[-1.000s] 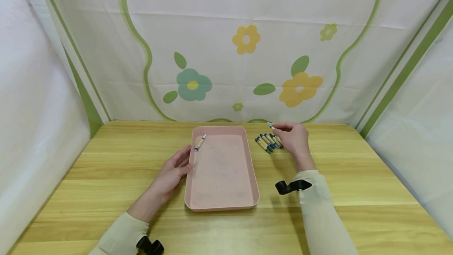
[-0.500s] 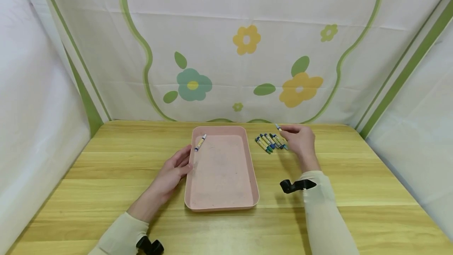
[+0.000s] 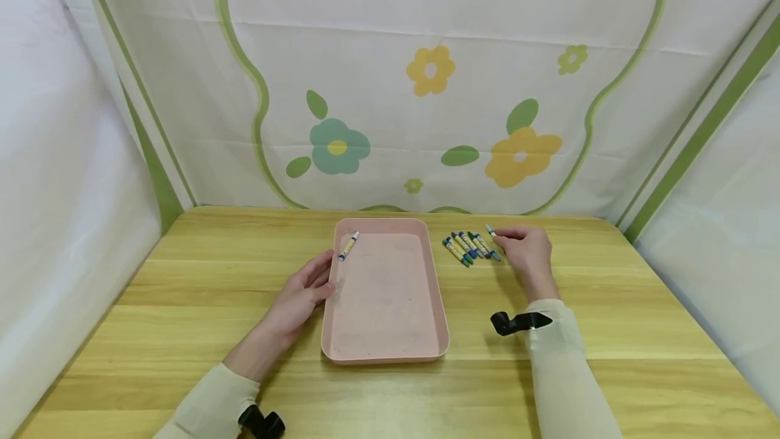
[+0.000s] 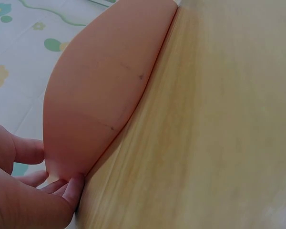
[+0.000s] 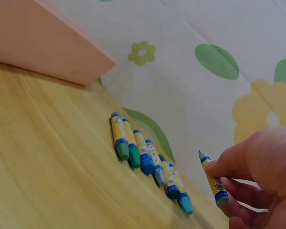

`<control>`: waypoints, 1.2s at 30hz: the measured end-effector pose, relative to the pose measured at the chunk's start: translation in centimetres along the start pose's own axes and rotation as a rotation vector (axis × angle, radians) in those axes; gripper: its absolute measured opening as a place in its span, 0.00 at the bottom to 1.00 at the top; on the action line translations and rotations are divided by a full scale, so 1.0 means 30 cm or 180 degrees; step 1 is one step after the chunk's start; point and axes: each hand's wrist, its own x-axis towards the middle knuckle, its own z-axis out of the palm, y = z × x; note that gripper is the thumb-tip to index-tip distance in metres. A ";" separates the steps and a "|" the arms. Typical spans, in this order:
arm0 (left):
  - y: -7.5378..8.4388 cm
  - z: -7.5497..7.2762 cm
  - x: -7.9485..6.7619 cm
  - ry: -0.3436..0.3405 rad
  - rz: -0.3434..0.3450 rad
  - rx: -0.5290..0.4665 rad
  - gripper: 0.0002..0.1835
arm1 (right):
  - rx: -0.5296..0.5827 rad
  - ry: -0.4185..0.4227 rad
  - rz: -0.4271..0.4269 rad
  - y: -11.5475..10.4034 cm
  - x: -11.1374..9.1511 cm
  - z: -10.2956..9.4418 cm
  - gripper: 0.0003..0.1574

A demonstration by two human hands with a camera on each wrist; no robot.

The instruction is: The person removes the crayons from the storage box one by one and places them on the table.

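A pale-tipped crayon [image 5: 213, 180] with a yellow wrapper and blue bands is pinched between the thumb and fingers of my right hand [image 3: 529, 253]. To the left of that hand, several green, blue and grey-blue crayons [image 3: 466, 246] lie side by side on the table. My left hand [image 3: 298, 297] holds the left wall of a shallow pink tray [image 3: 384, 303]; its thumb is at the rim and its fingers lie against the outer side [image 4: 93, 95]. One white-tipped crayon [image 3: 349, 246] lies inside the tray at its far left corner.
The wood-grain table [image 3: 183, 330] ends at the back against a white floral cloth [image 3: 378, 87]. White cloth also closes in both sides. Black camera mounts [image 3: 518, 322] sit on both wrists.
My right hand has moved right and down with the pinched crayon, to the right end of the crayon row. The left hand and tray hold still; the head view has shifted slightly.
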 end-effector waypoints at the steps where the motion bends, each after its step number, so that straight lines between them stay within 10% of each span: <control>1: 0.000 0.000 -0.001 -0.0007 0.0005 -0.0003 0.36 | -0.0033 0.0008 0.0019 0.007 0.002 0.001 0.17; 36: 0.002 0.006 0.004 0.0070 -0.0064 0.0018 0.36 | -0.0325 -0.0052 0.0222 0.060 0.028 0.027 0.17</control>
